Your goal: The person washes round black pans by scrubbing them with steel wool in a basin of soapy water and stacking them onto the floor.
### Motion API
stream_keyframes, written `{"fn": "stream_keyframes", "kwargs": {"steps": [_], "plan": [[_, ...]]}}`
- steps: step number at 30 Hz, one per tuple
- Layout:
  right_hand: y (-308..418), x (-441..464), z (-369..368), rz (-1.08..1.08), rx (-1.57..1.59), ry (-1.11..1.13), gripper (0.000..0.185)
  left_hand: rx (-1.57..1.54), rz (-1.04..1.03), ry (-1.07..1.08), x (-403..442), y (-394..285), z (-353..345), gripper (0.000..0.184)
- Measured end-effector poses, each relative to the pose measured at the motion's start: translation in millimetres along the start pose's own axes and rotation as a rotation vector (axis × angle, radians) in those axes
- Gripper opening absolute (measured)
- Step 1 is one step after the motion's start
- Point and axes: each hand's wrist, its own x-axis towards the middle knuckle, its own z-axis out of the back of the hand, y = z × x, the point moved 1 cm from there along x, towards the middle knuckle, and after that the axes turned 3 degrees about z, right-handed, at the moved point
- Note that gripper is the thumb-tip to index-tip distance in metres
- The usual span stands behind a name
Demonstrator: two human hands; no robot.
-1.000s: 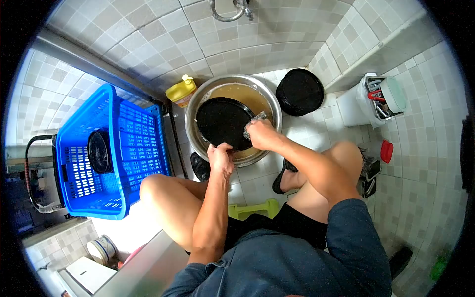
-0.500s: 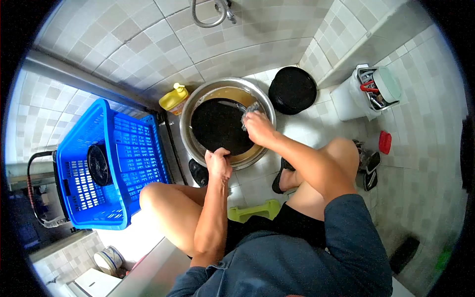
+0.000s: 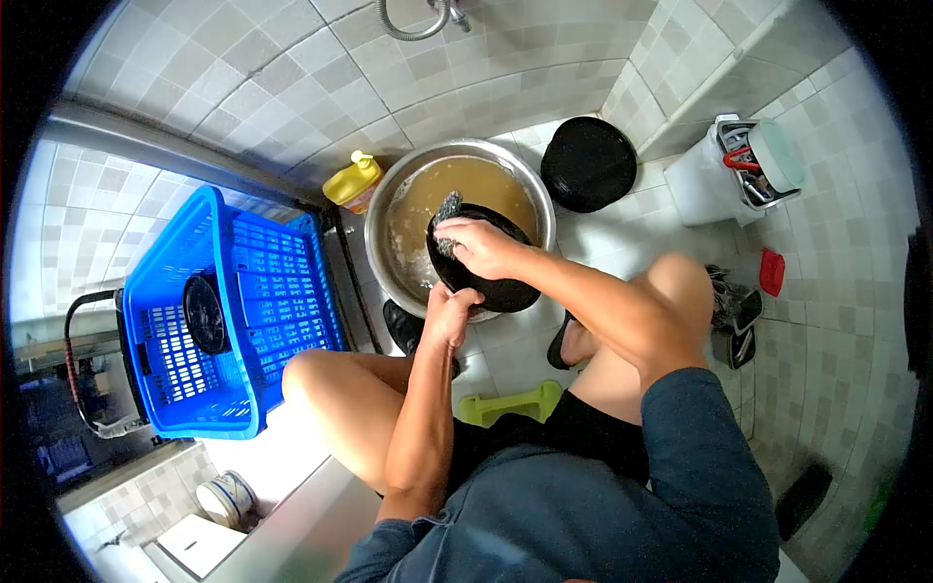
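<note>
A round black pan (image 3: 502, 292) is tilted over the near side of a wide metal basin (image 3: 373, 238) on the floor. My left hand (image 3: 452, 315) grips the pan's near edge, thumb on top. Closed in my right hand (image 3: 483, 249) is a grey steel wool scrubber (image 3: 448, 210), pressed against the pan's inner face. Cloudy brown water (image 3: 466, 180) with some foam fills the basin behind the pan. My right hand and forearm hide part of the pan.
A blue plastic basket (image 3: 282, 282) stands left with a round black piece (image 3: 204, 313) inside. Beside the basin are a yellow bottle (image 3: 353, 184) and more black round pans (image 3: 588, 165). A white bucket (image 3: 695, 189) of tools sits right; a green stool (image 3: 510, 403) is below me.
The pan has swung from lying broad across the basin to a steeper tilt nearer me, uncovering the water. My right hand and scrubber have moved left across it.
</note>
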Motion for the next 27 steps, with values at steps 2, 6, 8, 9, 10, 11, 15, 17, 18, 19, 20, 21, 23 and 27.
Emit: {"fn": "stream_keyframes", "kwargs": {"steps": [2,6,8,9,10,11,15,17,18,19,20,21,23,27], "plan": [[5.5,-5.2,-6.8,0.001,0.041,0.01,0.039,0.026,0.004,0.033,8.8,4.3,8.4,0.011],[18.7,-11.5,-1.9,-0.021,0.182,0.005,0.033,0.017,-0.01,0.076,12.7,-1.2,11.3,0.017],[25.6,-15.5,-2.1,-0.039,0.173,0.028,0.032,0.01,-0.002,0.08,18.2,3.7,17.9,0.018],[29.2,-16.0,-1.1,-0.052,0.16,0.05,0.032,-0.099,-0.008,0.086,13.3,-5.3,12.3,0.022],[33.5,-18.0,-0.4,-0.031,0.159,0.028,0.03,-0.21,-0.009,0.091,9.0,-10.9,8.4,0.025],[36.0,-18.9,2.4,-0.032,0.159,0.024,0.03,-0.207,-0.007,0.093,12.3,-8.8,14.2,0.025],[42.1,-21.8,9.3,-0.119,0.185,0.087,0.028,-0.539,-0.022,0.147,23.2,-1.1,29.0,0.031],[46.3,-25.0,9.8,-0.192,0.19,0.149,0.026,-0.679,0.113,0.023,25.1,-2.6,30.1,0.021],[42.8,-26.6,6.2,-0.174,0.205,0.132,0.023,-0.66,0.141,-0.021,33.9,2.2,37.9,0.014],[41.9,-28.5,4.9,-0.176,0.204,0.13,0.023,-0.66,0.144,-0.02,43.9,12.3,43.9,0.014],[41.5,-30.4,3.5,-0.156,0.116,0.118,0.023,-0.633,0.098,-0.053,53.5,22.0,49.9,0.017],[42.2,-32.0,2.1,-0.135,0.03,0.106,0.022,-0.606,0.053,-0.089,56.1,23.2,50.7,0.02],[41.9,-36.5,3.6,-0.148,-0.016,0.11,0.02,-0.543,-0.138,-0.223,58.4,30.2,47.2,0.004],[31.2,-40.0,13.4,-0.12,-0.326,0.044,0.015,-0.571,-0.109,-0.205,43.3,16.6,31.9,0.045]]}}
